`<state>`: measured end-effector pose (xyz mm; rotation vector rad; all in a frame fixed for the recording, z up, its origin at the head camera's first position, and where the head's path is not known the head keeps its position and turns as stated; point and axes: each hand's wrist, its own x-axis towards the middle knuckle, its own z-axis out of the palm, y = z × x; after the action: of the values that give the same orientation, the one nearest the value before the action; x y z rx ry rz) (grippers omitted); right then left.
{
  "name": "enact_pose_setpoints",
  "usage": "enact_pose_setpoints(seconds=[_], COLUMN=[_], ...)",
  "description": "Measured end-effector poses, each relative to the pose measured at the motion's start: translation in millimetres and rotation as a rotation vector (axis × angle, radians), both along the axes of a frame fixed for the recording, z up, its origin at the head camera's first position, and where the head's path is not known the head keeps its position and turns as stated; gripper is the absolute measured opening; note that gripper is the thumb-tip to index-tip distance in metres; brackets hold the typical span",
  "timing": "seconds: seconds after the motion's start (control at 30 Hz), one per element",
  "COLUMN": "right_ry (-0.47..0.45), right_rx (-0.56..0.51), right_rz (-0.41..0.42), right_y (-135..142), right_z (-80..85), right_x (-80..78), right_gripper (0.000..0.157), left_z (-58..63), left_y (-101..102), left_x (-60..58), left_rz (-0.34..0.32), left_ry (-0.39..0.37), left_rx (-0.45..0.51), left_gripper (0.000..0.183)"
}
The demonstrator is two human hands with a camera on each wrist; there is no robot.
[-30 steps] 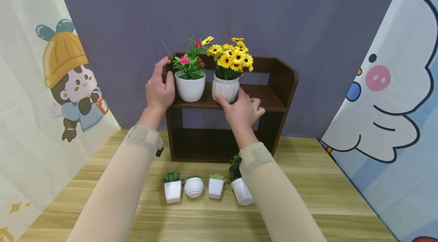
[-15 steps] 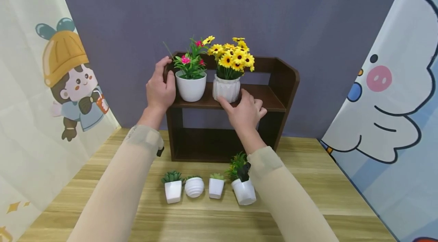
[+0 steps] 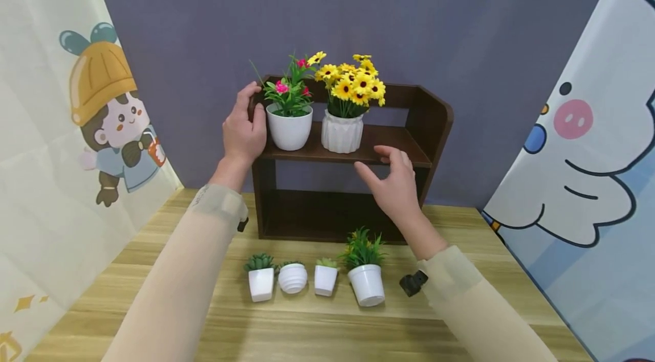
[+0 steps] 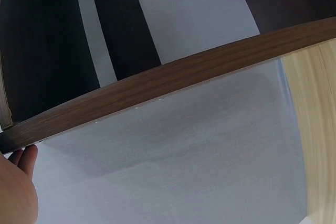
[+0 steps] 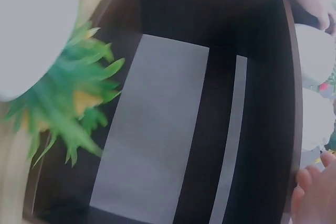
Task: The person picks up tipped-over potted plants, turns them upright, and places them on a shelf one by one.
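At the left side panel of the dark brown two-tier shelf (image 3: 335, 156), my left hand (image 3: 244, 136) grips the panel, its thumb close beside a white pot of pink flowers (image 3: 289, 128). The left wrist view shows its fingertips (image 4: 29, 158) against the panel's outer face. To the right of that pot, a ribbed white pot of yellow flowers (image 3: 341, 132) stands upright on the upper tier. Apart from it, my right hand (image 3: 396, 186) hovers before the upper tier's edge, thumb and fingers spread, holding nothing.
On the wooden table (image 3: 286, 333) before the shelf lie a dark green succulent (image 3: 261, 279), a round ribbed pot (image 3: 293, 279), a small square pot (image 3: 325, 281) and a leafy plant (image 3: 366, 285) in a white pot. A dark cloth (image 3: 338, 4) hangs behind.
My right hand has let go of the yellow flower pot and drawn back to the right and down. The pot stays on the upper tier. My left hand stays at the shelf's side.
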<state>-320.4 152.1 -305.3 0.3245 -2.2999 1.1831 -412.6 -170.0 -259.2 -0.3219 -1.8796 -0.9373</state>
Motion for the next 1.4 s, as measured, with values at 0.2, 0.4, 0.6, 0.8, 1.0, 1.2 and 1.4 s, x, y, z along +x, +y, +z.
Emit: enact_pose_setpoints(seconds=[0.2,0.4,0.6,0.8,1.0,1.2,1.4], right_ry=[-0.098,-0.2,-0.274,-0.305,-0.375,-0.434,-0.473], right_rx=[0.078,0.143,0.148,0.124,0.088,0.079,0.036], right_rz=[0.052,0.111,0.159,0.202,0.232,0.224,0.259], right_y=[27.7,52.0,71.2,85.2,96.3,101.5,100.8], right_z=[-21.1,-47.3,-70.1,-87.3,-104.7,-117.6,-123.0], right_x=[22.7,43.0,58.5,70.8,80.6,92.0,99.6], right_gripper=[0.064,0.058,0.048,0.044,0.045,0.047,0.048], left_z=[0.0,-0.7,-0.6,-0.1,0.0,-0.3,0.7], left_y=[-0.7,-1.7,-0.9,-0.5,-0.7,-0.1,0.5], left_x=[-0.5,0.0,1.0,0.6,1.7,1.8,2.3], left_rz=[0.008,0.006,0.01,0.013,0.013,0.013,0.006], left_ry=[0.004,0.003,0.004,0.008,0.002,0.002,0.013], left_rx=[-0.007,-0.008,-0.008,-0.012,-0.009,-0.009,-0.007], left_gripper=[0.044,0.045,0.045,0.045,0.045,0.045,0.044])
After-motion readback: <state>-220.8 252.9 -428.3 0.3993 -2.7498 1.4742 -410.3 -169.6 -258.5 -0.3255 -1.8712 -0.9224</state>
